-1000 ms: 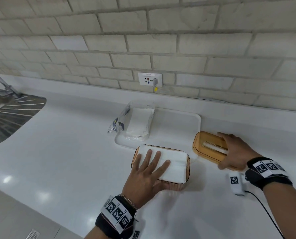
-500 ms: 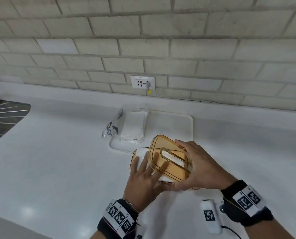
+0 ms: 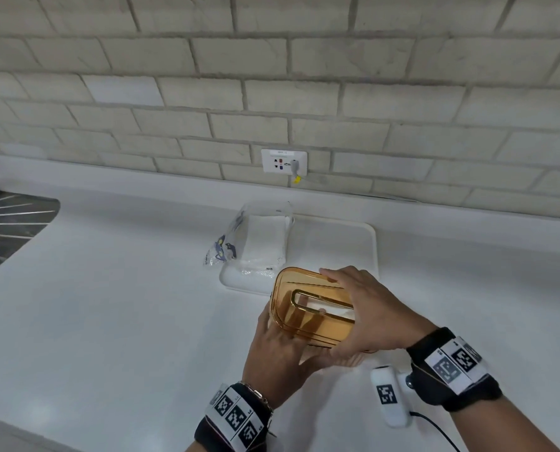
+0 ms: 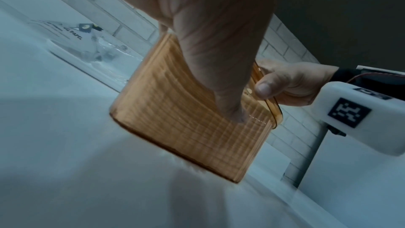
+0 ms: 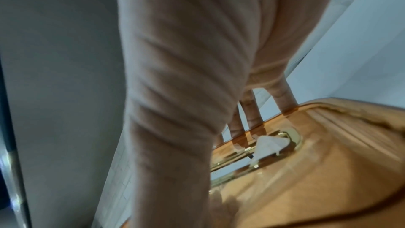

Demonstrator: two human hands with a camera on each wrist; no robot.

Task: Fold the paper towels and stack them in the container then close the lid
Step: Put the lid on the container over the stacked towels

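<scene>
My right hand [image 3: 370, 311] grips the translucent amber lid [image 3: 291, 282] by its right end, fingers over the far edge and thumb on the near edge. It holds the lid tilted just above the amber ribbed container [image 4: 175, 110]. My left hand [image 3: 281, 347] lies under the lid, its straight fingers showing through it as they press on the white folded paper towels [image 3: 324, 305] in the container. In the left wrist view its thumb rests against the container's wall. A bit of towel [image 5: 269, 143] shows through the lid's [image 5: 317, 162] gold-rimmed slot.
A white tray [image 3: 353, 243] lies just behind the container, with a clear plastic pack of paper towels [image 3: 259, 243] on its left end. A metal drainboard [image 3: 7, 230] is at far left. The brick wall with an outlet [image 3: 283, 160] closes the back.
My right hand picked the lid up from the counter on the right and carried it left over the container. My left hand stayed flat on the towels, now under the lid.
</scene>
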